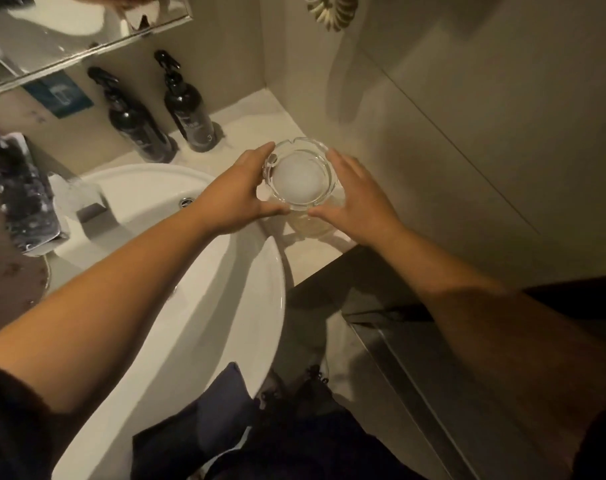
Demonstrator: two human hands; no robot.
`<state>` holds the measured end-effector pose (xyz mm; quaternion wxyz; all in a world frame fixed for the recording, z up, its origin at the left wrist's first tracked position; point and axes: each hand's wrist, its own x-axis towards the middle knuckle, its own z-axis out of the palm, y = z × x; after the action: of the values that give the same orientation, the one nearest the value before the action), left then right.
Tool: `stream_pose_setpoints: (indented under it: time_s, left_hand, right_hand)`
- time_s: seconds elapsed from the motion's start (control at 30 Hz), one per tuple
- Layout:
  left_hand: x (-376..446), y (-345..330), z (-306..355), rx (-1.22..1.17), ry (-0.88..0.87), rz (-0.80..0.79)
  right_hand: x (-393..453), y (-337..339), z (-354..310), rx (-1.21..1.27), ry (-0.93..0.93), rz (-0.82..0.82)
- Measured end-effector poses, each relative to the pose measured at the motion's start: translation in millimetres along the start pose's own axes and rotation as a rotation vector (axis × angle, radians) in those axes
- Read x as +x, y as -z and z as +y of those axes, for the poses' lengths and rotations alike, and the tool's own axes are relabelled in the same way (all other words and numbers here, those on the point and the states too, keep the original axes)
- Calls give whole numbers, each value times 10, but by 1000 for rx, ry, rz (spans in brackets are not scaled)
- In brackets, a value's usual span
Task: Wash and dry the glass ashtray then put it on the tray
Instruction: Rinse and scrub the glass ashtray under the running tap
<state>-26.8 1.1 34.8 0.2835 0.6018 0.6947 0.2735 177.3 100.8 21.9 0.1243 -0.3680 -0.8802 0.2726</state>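
Sink: the white basin (145,216) lay at the left, its rim curving toward the near side.
Bottles: two dark pump bottles (187,109) stood on the far counter, just left of the ashtray.
Left hand: the left hand (235,195) curled round the left side of the ashtray, fingers on the far rim and thumb under the near edge.
Ashtray: the round glass ashtray (299,176) sat between both hands, right of the sink, mouth up, with no long axis to favour; whether it rested on the counter or was lifted just clear was hard to tell.
Right hand: the right hand (357,199) lay against the right side with fingers nearly straight, apparently cradling rather than gripping.
Counter: a pale counter (256,116) ended in a corner wall at the right.
Coming move: the sink lay left of the ashtray, so the left hand was nearer to carry it there.
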Motion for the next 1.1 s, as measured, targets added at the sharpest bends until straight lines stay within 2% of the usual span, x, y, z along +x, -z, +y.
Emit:
stream_pose_setpoints:
  time_s: [0.2,0.53,0.63,0.8,0.9,1.1]
  left_hand:
    - [-531,148,3,-133,113,105]
    - [-1550,109,-219,-312,319,302]
    - [-1812,89,-202,-503,361,396]
    - [-1981,-25,-221,-1034,486,738]
    - [-2014,-43,-289,-1329,562,871]
    - [-2151,-65,-537,-1431,676,1018]
  right_hand:
    - [-21,-19,-350,19,127,-57]
    - [-90,-531,-907,6,328,-293]
    - [-132,-653,-1074,25,394,-354]
    - [-154,-886,-1303,57,460,-433]
    - [-158,-1013,-1422,44,483,-459]
    - [-164,-1100,-1689,26,502,-544]
